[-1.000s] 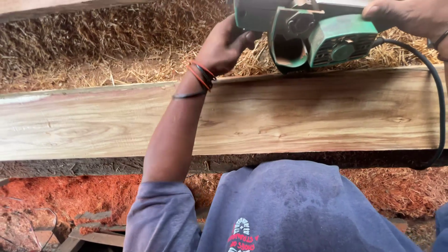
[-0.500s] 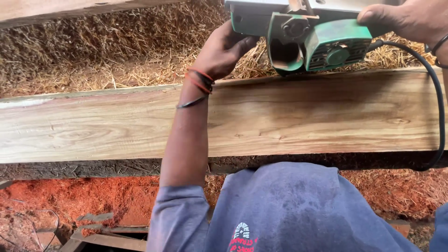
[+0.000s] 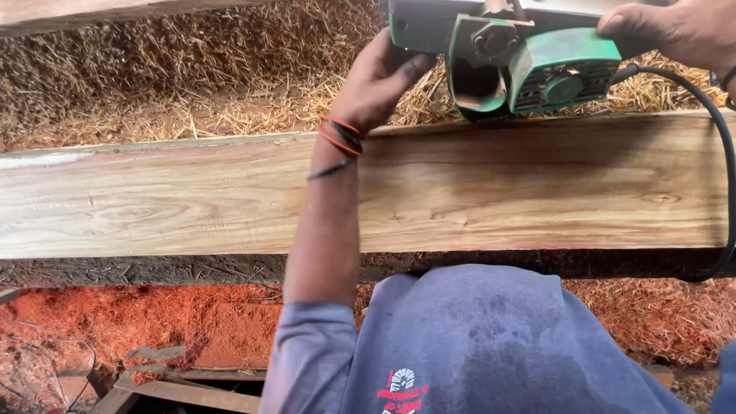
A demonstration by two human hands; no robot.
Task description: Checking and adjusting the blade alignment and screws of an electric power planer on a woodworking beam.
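A: Planer (image 3: 529,57), green metal body, boxy, ribbed vent panel on its side and a curved chute mouth beside that. I see it sitting at the far top edge of the plank (image 3: 498,192), upper right of view.

B: Hands?

A: Left hand (image 3: 376,80) wraps around the planer's front end, fingers curled tight on the casing. Right hand (image 3: 678,31) closes over the rear top, thumb laid forward; its grip is partly cut off by the frame, but it's clearly holding the tool.

B: Plank surface?

A: Long, flat, pale yellow-green wood with smooth planed face and wavy brown grain, one small knot toward the right. Underside edge is dark and rough.

B: Anything else I should log?

A: Black rubber cord (image 3: 724,176) loops from the planer's back down over the plank's right end. Orange and black wristbands (image 3: 341,136) on the left wrist. Straw-like tan shavings (image 3: 176,84) heaped beyond the plank, fine reddish sawdust (image 3: 115,322) below it. Blue-grey cotton shirt (image 3: 475,345) fills the bottom.
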